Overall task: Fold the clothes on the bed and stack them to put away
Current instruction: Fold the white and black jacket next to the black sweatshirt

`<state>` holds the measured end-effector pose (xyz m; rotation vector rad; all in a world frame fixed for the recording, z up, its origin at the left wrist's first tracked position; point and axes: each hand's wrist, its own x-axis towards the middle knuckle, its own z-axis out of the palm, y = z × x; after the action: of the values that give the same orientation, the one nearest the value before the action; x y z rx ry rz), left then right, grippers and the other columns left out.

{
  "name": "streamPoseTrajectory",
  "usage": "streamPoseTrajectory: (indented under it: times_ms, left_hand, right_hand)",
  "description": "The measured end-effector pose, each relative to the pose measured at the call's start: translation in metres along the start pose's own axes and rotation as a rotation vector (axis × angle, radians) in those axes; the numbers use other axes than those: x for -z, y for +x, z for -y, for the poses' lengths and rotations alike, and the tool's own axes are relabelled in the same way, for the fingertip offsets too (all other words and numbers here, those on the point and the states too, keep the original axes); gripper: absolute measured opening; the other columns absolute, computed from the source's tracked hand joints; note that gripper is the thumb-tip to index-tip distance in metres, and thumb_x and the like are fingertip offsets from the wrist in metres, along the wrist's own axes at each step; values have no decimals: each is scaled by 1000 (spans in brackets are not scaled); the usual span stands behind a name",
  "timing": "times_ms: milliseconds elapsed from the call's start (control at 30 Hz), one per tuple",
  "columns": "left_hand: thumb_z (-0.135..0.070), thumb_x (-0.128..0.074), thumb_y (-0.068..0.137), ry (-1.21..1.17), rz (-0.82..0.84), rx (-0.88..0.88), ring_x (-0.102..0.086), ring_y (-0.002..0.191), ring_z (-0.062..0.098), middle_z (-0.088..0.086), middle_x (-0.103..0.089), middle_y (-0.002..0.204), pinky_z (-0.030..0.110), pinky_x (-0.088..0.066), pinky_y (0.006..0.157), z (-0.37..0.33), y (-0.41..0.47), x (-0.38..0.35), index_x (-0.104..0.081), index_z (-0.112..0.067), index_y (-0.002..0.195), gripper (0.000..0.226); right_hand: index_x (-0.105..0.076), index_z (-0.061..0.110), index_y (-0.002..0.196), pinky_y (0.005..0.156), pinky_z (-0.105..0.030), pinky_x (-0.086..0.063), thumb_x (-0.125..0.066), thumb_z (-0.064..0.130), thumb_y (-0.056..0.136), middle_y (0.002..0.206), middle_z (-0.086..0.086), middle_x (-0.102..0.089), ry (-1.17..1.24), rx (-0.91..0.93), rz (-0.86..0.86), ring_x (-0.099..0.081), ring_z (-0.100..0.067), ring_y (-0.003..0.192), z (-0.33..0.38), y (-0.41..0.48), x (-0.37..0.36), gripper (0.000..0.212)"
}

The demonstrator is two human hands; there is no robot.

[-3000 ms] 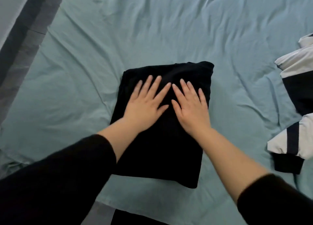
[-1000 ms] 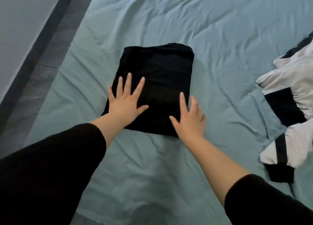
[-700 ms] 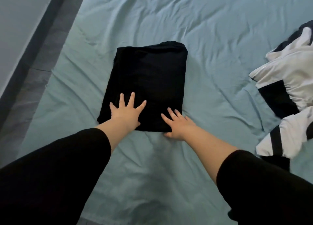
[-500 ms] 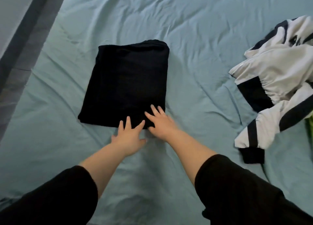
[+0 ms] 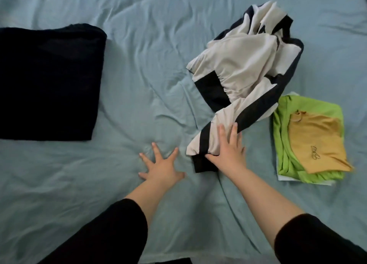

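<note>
A folded black garment (image 5: 49,82) lies flat at the left of the bed. A crumpled white and black jacket (image 5: 244,69) lies at centre right. My right hand (image 5: 228,150) lies with straight fingers on the jacket's sleeve end, near its black cuff, thumb at the cuff's edge. My left hand (image 5: 160,166) rests spread and flat on the bare sheet, just left of that cuff, touching no garment. Right of the jacket sits a folded stack: a yellow top (image 5: 315,140) on a lime green one (image 5: 286,144).
The teal sheet (image 5: 155,65) is wrinkled across the whole bed. A white piece shows under the green garment at the stack's lower edge (image 5: 309,182). The jacket's edge overlaps the stack's top left corner.
Both hands left the black garment and moved right. The view swung right, so the black garment now sits at the left. My right hand now lies on the jacket sleeve.
</note>
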<state>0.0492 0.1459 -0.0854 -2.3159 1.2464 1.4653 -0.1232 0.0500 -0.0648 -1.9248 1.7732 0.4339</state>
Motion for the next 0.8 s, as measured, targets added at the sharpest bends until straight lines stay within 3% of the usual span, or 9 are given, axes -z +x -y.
streamPoseTrajectory:
  times_ms: [67, 100, 133, 200, 433, 533, 600, 700, 800]
  left_hand:
    - [-59, -62, 80, 36, -1, 9, 27, 140, 45, 7, 32, 155, 75, -12, 105, -5, 14, -2, -16, -59, 143, 78]
    - [-59, -60, 82, 67, -1, -7, 27, 142, 40, 14, 27, 157, 73, -6, 108, -3, 21, 0, -19, -55, 144, 75]
    - [-58, -58, 83, 93, 1, -25, 28, 143, 34, 20, 22, 157, 70, 1, 110, -2, 26, 3, -23, -51, 146, 72]
    - [-58, -54, 86, 81, -8, -27, 26, 144, 27, 25, 16, 157, 65, 7, 112, -2, 32, 7, -30, -47, 145, 65]
    - [-73, -30, 88, -138, 11, 84, 23, 144, 37, 15, 7, 161, 55, 16, 114, -18, 17, 18, -42, -49, 138, 57]
    - [-79, -48, 75, -217, -2, 99, 14, 145, 44, 13, -1, 162, 56, 4, 117, -36, 5, 14, -48, -47, 134, 67]
    - [-60, -65, 78, -244, -15, -46, -20, 143, 39, 13, -36, 148, 54, -14, 117, -50, -6, 2, -57, -36, 125, 53]
    - [-31, -61, 87, -243, -123, -185, -57, 100, 30, 6, -63, 94, 39, -43, 91, -51, -23, -9, -58, -17, 99, 19]
    - [-16, -53, 91, -442, -169, -164, -56, 90, 23, 2, -62, 94, 27, -34, 69, -32, -32, -1, -56, -18, 110, 18]
  right_hand:
    - [-28, 30, 146, 104, -40, -38, -65, 25, 82, 157, -5, -8, 197, 50, 59, -34, -25, 133, -16, 17, 2, 74]
    - [-52, 21, 124, 89, -34, -43, -60, 16, 82, 138, -8, -39, 250, 81, 28, -48, -26, 116, -18, 22, 1, 43]
    - [-56, 17, 91, 74, -31, -40, -54, 10, 81, 106, -5, -53, 280, 67, -37, -52, -28, 95, -18, 27, 0, 12]
    - [-37, 17, 64, 60, -31, -28, -48, 5, 80, 74, -4, -46, 334, 6, -153, -44, -28, 73, -12, 32, -4, 23]
    - [-60, 10, 77, 67, -32, -33, -46, -2, 77, 86, -16, -52, 506, 62, 67, -51, -35, 85, 17, -46, -54, 19]
    - [-68, 8, 85, 76, -33, -41, -45, -6, 74, 92, -18, -66, 582, 168, 180, -57, -32, 92, 37, -85, -70, 30]
    - [-71, 27, 72, 70, -25, -45, -44, -9, 73, 77, 5, -70, 738, 182, 241, -62, -12, 79, 46, -104, -74, 45]
    - [-67, 32, 65, 63, -12, -42, -47, -9, 80, 67, 15, -66, 1108, -35, 341, -58, 1, 67, 39, -115, -68, 49]
    - [-66, 16, 89, 59, -15, -48, -50, 3, 90, 85, -4, -73, 1420, -397, 174, -66, -14, 77, 3, -101, -56, 21]
